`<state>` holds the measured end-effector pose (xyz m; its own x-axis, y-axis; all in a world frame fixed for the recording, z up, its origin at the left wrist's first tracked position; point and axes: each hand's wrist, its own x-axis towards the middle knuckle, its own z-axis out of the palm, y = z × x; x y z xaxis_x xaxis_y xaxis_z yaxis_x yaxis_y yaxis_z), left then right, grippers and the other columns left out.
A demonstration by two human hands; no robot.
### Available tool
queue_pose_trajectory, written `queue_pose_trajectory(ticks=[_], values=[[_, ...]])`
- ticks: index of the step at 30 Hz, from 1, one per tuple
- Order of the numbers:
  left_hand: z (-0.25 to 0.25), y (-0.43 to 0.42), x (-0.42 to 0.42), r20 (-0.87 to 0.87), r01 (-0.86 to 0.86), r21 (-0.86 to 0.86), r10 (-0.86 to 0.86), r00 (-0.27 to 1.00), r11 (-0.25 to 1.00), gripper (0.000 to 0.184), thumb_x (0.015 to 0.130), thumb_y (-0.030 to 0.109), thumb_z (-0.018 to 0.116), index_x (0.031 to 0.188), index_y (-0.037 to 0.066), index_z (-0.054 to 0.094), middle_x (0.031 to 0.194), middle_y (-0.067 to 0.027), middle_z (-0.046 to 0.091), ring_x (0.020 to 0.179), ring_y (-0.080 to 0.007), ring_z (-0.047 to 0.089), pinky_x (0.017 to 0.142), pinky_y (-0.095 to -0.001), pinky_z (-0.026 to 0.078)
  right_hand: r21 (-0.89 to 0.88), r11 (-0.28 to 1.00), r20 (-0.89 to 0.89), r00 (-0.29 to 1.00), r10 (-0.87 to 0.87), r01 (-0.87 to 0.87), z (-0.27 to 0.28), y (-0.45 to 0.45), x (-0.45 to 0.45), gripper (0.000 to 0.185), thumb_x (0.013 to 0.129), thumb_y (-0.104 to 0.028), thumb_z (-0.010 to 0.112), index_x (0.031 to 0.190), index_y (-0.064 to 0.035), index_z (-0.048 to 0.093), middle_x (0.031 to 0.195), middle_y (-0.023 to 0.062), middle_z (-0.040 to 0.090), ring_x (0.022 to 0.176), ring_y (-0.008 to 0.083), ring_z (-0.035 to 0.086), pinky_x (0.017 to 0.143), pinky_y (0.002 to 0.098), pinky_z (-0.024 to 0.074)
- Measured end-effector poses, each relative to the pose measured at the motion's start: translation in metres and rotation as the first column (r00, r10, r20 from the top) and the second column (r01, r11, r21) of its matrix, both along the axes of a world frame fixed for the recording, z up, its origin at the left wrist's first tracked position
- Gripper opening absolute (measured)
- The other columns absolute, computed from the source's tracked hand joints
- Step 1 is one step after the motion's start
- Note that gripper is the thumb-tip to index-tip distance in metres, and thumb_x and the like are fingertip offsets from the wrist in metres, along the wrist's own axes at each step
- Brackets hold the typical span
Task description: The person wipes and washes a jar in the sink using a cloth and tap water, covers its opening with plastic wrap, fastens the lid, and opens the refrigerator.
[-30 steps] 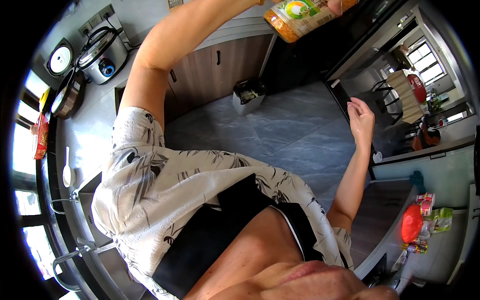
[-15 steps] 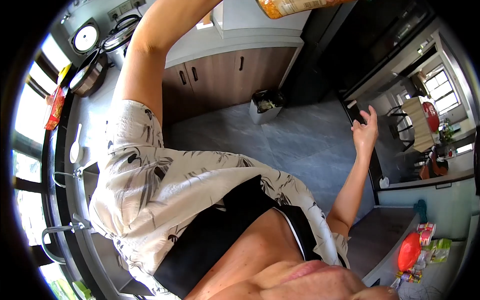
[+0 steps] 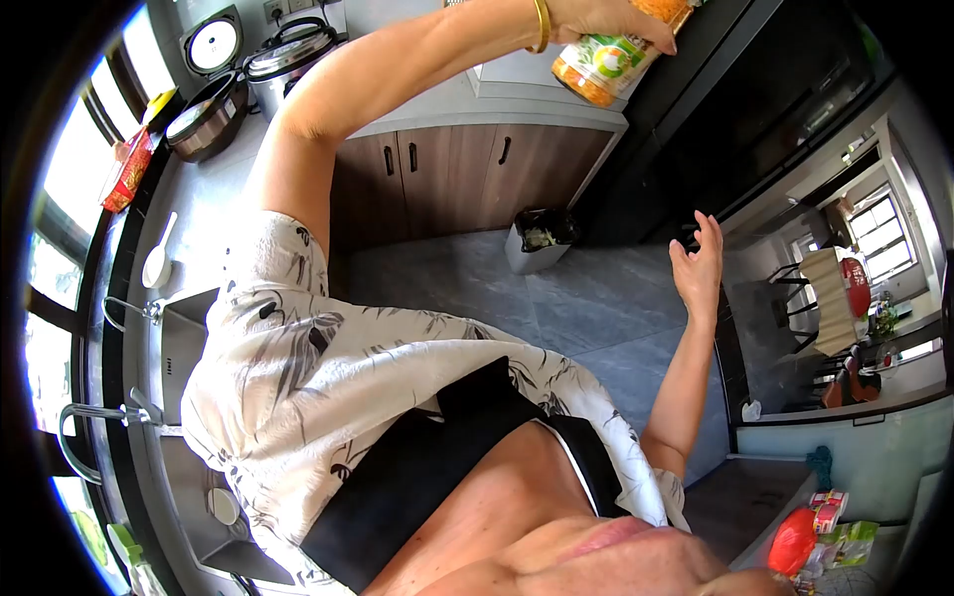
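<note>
My left hand, with a gold bangle at its wrist, is at the top of the view. Its fingers are wrapped round a jar of orange contents with a white and green label. The jar is tilted, and its upper end is cut off by the frame edge. Below it is the pale edge of a countertop, beside a dark, tall appliance. My right hand is raised at the right over the floor, fingers curved and apart, holding nothing.
A bin stands on the grey floor near wooden cupboards. An open-lidded rice cooker, a pressure cooker and a white ladle are on the left counter, near a sink. A dark fridge is at upper right.
My left hand and the jar have come further into view, lower in the frame. My right hand has shifted slightly left. The whole view has turned a little.
</note>
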<state>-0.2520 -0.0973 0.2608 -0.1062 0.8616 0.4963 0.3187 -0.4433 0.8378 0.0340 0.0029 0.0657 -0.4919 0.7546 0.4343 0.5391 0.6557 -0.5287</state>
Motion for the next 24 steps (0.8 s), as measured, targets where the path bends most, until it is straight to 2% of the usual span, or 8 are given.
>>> queue_pose_trajectory(ticks=[3, 7, 8, 12, 15, 19, 21, 24], values=[[-0.001, -0.004, 0.016, 0.016, -0.113, 0.006, 0.113, 0.993, 0.994, 0.036, 0.066, 0.013, 0.074, 0.096, -0.001, 0.060, 0.080, -0.0074, 0.063, 0.069, -0.0172, 0.061, 0.063, -0.0323, 0.052, -0.016, 0.999, -0.091, 0.995, 0.049, -0.051, 0.002, 0.000, -0.008, 0.054, 0.081, -0.010, 0.063, 0.132, -0.0142, 0.045, 0.145, 0.0104, 0.029, 0.119, 0.0261, 0.047, 0.090, 0.0373, 0.0451], [-0.005, 0.002, 0.029, 0.034, -0.180, 0.009, 0.180, 0.983, 0.984, 0.035, 0.065, 0.017, 0.076, 0.092, -0.001, 0.062, 0.080, -0.0090, 0.065, 0.069, -0.0169, 0.061, 0.062, -0.0320, 0.052, -0.048, 0.995, -0.047, 0.995, 0.089, -0.092, 0.015, -0.013, -0.015, 0.046, 0.083, -0.012, 0.060, 0.126, -0.0054, 0.049, 0.132, 0.0175, 0.045, 0.116, 0.0292, 0.049, 0.097, 0.0367, 0.0390], [-0.007, 0.006, 0.029, 0.060, -0.173, 0.020, 0.171, 0.983, 0.985, 0.037, 0.065, 0.018, 0.076, 0.093, -0.002, 0.063, 0.080, -0.0100, 0.065, 0.069, -0.0174, 0.062, 0.062, -0.0328, 0.052, 0.074, 0.994, -0.074, 0.993, 0.091, -0.085, 0.008, -0.010, -0.016, 0.039, 0.083, -0.012, 0.060, 0.121, -0.0029, 0.053, 0.110, 0.0158, 0.062, 0.099, 0.0246, 0.060, 0.089, 0.0334, 0.0449], [-0.011, -0.001, 0.041, 0.042, -0.275, -0.012, 0.275, 0.961, 0.961, 0.041, 0.063, 0.019, 0.077, 0.095, -0.004, 0.062, 0.080, -0.0112, 0.065, 0.070, -0.0195, 0.063, 0.063, -0.0341, 0.052, -0.255, 0.963, -0.135, 0.989, 0.054, -0.087, 0.016, -0.021, -0.012, 0.037, 0.084, -0.008, 0.059, 0.120, -0.0004, 0.053, 0.072, 0.0080, 0.067, 0.069, 0.0138, 0.065, 0.067, 0.0272, 0.0502], [-0.026, 0.016, 0.041, 0.107, -0.202, 0.067, 0.194, 0.975, 0.977, 0.044, 0.063, 0.020, 0.077, 0.097, -0.003, 0.061, 0.082, -0.0122, 0.065, 0.072, -0.0208, 0.063, 0.065, -0.0346, 0.052, -0.077, 0.997, -0.215, 0.976, -0.034, 0.018, 0.019, -0.032, -0.002, 0.038, 0.085, -0.006, 0.058, 0.121, 0.0019, 0.051, 0.086, 0.0113, 0.068, 0.072, 0.0131, 0.065, 0.066, 0.0258, 0.0499], [-0.044, 0.020, 0.042, 0.086, -0.192, 0.101, 0.184, 0.979, 0.976, 0.048, 0.062, 0.022, 0.078, 0.098, -0.003, 0.059, 0.084, -0.0122, 0.064, 0.076, -0.0208, 0.063, 0.069, -0.0347, 0.052, -0.401, 0.867, -0.350, 0.924, 0.155, -0.297, 0.035, -0.052, 0.034, 0.042, 0.084, -0.002, 0.059, 0.124, 0.0045, 0.048, 0.124, 0.0173, 0.053, 0.089, 0.0188, 0.064, 0.070, 0.0271, 0.0517], [-0.056, 0.022, 0.042, 0.065, -0.179, 0.123, 0.172, 0.983, 0.976, 0.051, 0.061, 0.023, 0.079, 0.099, -0.003, 0.057, 0.086, -0.0121, 0.063, 0.078, -0.0208, 0.063, 0.072, -0.0347, 0.051, -0.429, 0.815, -0.367, 0.899, 0.236, -0.389, 0.049, -0.063, 0.058, 0.042, 0.084, -0.002, 0.059, 0.124, 0.0039, 0.048, 0.123, 0.0178, 0.053, 0.102, 0.0199, 0.058, 0.071, 0.0296, 0.0534], [-0.075, 0.025, 0.044, 0.032, -0.156, 0.149, 0.153, 0.988, 0.977, 0.054, 0.060, 0.025, 0.079, 0.099, -0.003, 0.055, 0.088, -0.0121, 0.063, 0.080, -0.0208, 0.062, 0.075, -0.0347, 0.051, -0.388, 0.758, -0.491, 0.813, 0.312, -0.525, 0.053, -0.072, 0.108, 0.040, 0.086, -0.006, 0.057, 0.123, 0.0064, 0.048, 0.112, 0.0202, 0.059, 0.092, 0.0229, 0.063, 0.069, 0.0309, 0.0542]])
